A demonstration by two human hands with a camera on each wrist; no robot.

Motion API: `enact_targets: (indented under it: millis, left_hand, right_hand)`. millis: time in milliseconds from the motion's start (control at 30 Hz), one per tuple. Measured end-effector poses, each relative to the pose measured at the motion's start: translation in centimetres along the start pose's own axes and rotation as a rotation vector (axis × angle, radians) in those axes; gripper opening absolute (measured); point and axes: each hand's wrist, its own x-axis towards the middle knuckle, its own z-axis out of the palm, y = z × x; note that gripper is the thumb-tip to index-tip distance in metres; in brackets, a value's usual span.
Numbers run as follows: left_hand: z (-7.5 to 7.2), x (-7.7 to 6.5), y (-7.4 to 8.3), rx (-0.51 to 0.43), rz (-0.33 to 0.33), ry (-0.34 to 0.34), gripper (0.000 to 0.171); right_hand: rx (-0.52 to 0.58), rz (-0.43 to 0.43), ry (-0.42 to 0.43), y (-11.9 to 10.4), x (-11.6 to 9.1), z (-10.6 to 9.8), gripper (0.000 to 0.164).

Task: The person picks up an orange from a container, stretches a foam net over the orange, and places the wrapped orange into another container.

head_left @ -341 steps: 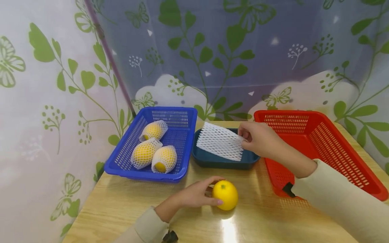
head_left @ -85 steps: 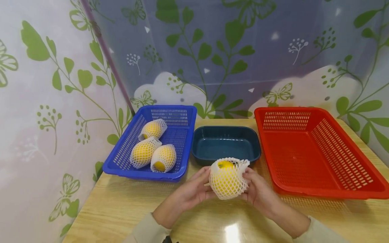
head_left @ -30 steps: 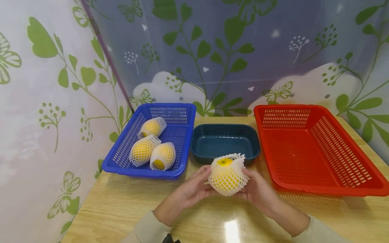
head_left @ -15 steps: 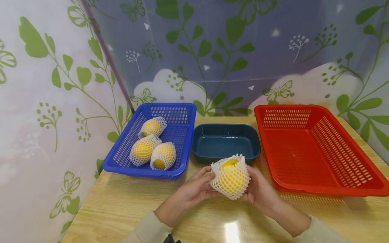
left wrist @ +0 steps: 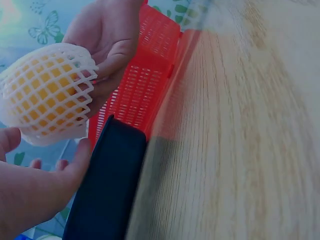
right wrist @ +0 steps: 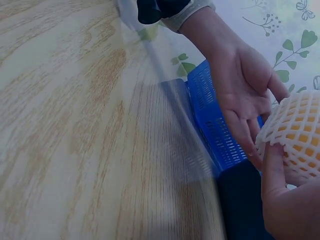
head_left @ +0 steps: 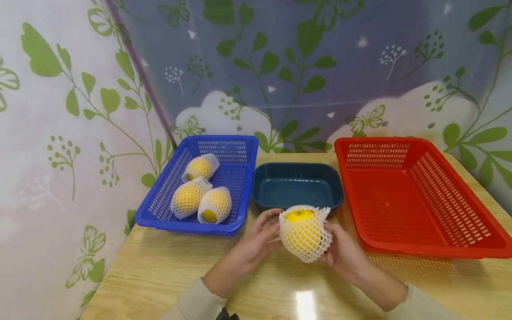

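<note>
Above the table's front, a round yellow fruit (head_left: 303, 232) sits inside a white foam net sleeve, its top bare at the net's opening. My right hand (head_left: 347, 255) grips the netted fruit from the right, thumb on the net and the other fingers mostly hidden behind it. On the opposite side my left hand (head_left: 251, 243) is spread, fingers loosely straight at the net's edge. In the right wrist view the left hand (right wrist: 242, 82) shows an open palm, fingertips at the net. The left wrist view has the netted fruit (left wrist: 47, 95) between both hands.
A blue basket (head_left: 188, 226) on the left holds three yellow fruits (head_left: 191, 198) in foam nets. A dark teal tray (head_left: 296, 189) stands in the middle, just behind the hands. The red basket (head_left: 400, 200) is on the right, with a patterned cloth behind.
Earlier the fruit lay bare under my left hand while my right held the net over the tray. Now the net covers it. Lately the fruit has turned upright and the left fingers have loosened.
</note>
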Motion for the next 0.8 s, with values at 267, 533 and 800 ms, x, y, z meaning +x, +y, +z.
enact_targets:
  millis: [267, 533, 800]
  left_hand:
    - [0.49, -0.03, -0.02, 0.095, 0.112, 0.042, 0.038]
    - [0.55, -0.19, -0.05, 0.223, 0.122, -0.085, 0.074]
    - [0.56, -0.25, -0.26, 0.260, 0.076, -0.038, 0.078]
  right_hand:
    - [0.036, 0.054, 0.083, 0.13, 0.28, 0.43, 0.038]
    - [0.025, 0.062, 0.060, 0.06, 0.40, 0.57, 0.043]
    - [-0.082, 0.116, -0.030, 0.11, 0.36, 0.50, 0.058]
